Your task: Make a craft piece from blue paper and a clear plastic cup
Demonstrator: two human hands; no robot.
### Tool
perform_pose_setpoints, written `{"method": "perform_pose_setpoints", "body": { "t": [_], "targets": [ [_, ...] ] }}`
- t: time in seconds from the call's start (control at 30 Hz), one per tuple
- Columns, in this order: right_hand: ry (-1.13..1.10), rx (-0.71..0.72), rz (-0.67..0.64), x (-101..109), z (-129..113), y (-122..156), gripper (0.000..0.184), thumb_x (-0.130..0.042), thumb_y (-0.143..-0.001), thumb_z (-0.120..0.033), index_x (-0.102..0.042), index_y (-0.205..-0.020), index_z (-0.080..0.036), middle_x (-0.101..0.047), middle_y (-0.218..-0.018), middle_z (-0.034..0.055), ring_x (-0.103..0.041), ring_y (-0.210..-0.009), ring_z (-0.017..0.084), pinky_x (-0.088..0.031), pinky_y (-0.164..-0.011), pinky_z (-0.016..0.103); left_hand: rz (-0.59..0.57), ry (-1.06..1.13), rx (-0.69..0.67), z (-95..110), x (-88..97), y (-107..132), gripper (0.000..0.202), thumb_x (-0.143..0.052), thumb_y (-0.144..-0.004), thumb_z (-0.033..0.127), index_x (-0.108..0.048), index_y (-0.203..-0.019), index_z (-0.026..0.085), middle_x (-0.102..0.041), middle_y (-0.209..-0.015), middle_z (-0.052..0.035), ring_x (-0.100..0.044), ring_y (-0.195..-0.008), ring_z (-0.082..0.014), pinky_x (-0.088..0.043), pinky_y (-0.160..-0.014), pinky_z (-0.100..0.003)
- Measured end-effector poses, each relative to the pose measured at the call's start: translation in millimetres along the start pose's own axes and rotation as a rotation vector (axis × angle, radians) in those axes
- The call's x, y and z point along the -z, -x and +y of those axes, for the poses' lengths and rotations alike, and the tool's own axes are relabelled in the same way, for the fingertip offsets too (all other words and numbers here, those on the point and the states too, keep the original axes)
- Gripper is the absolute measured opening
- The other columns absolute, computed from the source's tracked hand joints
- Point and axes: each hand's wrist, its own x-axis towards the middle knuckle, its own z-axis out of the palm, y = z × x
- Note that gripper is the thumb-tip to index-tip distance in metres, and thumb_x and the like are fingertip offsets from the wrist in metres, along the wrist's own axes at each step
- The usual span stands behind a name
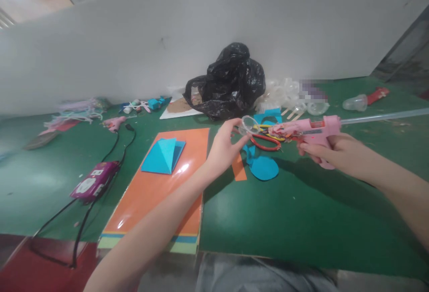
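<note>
My left hand (225,145) pinches a small clear plastic cup (250,125) by its side, its round rim facing me. In my right hand (338,149) is a pink glue gun (318,133), with a long clear glue stick (385,116) running out of its back to the right. The gun's nozzle, crusted with glue, points left and is close to the cup; whether they touch I cannot tell. Below them on the table lie pliers with red handles (266,144), a blue paper circle (264,168) and an orange paper strip (239,168).
Folded blue paper (164,156) rests on a stack of orange sheets (134,205) under my left forearm. A purple power strip (95,181) with black cords and a second pink glue gun (114,123) are at left. Behind stand a black plastic bag (234,82) and clear plastic cups (284,92).
</note>
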Motion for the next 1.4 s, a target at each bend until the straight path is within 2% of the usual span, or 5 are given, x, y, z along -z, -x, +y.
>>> {"method": "perform_pose_setpoints", "body": {
  "t": [0.5, 0.67, 0.83, 1.27, 1.4],
  "targets": [
    [0.028, 0.000, -0.020, 1.6, 4.1, -1.0, 0.051, -0.065, -0.071, -0.074, -0.054, -0.053, -0.027, -0.063, -0.053, 0.0016, -0.057, -0.048, 0.020, -0.046, -0.050, 0.035, -0.001, 0.002, -0.005, 0.7, -0.2, 0.3, 0.031, -0.073, -0.095, 0.028, -0.059, -0.122, 0.022, -0.071, -0.125, -0.0082, -0.070, -0.098, -0.0190, -0.058, -0.093, -0.039],
    [0.037, 0.015, -0.040, 1.6, 0.3, 0.1, 0.050, -0.064, -0.074, -0.072, -0.054, -0.054, -0.027, -0.055, -0.049, -0.0012, -0.052, -0.046, 0.018, -0.045, -0.050, 0.033, -0.004, -0.003, -0.002, 0.7, 0.3, -0.2, 0.032, -0.074, -0.094, 0.028, -0.059, -0.122, 0.022, -0.071, -0.125, -0.0085, -0.069, -0.097, -0.0187, -0.058, -0.093, -0.039],
    [0.010, 0.005, -0.036, 1.0, 1.4, 0.9, 0.046, -0.065, -0.074, -0.068, -0.056, -0.055, -0.027, -0.059, -0.052, -0.0004, -0.054, -0.048, 0.018, -0.044, -0.049, 0.032, -0.008, -0.006, 0.000, 1.6, 0.8, 0.2, 0.032, -0.073, -0.095, 0.027, -0.058, -0.123, 0.022, -0.071, -0.126, -0.0083, -0.070, -0.096, -0.0178, -0.058, -0.093, -0.038],
    [0.001, 0.023, -0.038, 0.7, 3.3, -0.4, 0.050, -0.063, -0.073, -0.073, -0.054, -0.057, -0.027, -0.061, -0.054, 0.0013, -0.056, -0.048, 0.020, -0.046, -0.049, 0.034, 0.006, -0.007, -0.021, -2.6, -0.9, 0.1, 0.032, -0.073, -0.095, 0.030, -0.059, -0.122, 0.023, -0.072, -0.125, -0.0082, -0.070, -0.097, -0.0192, -0.059, -0.093, -0.040],
    [0.017, 0.004, -0.030, 1.6, -1.8, 1.4, 0.051, -0.062, -0.070, -0.075, -0.053, -0.055, -0.027, -0.057, -0.050, 0.0004, -0.055, -0.047, 0.020, -0.046, -0.049, 0.034, 0.007, 0.001, -0.021, -2.1, -0.8, 0.1, 0.032, -0.073, -0.095, 0.030, -0.059, -0.122, 0.023, -0.072, -0.125, -0.0084, -0.070, -0.098, -0.0193, -0.059, -0.093, -0.040]
  ]
}}
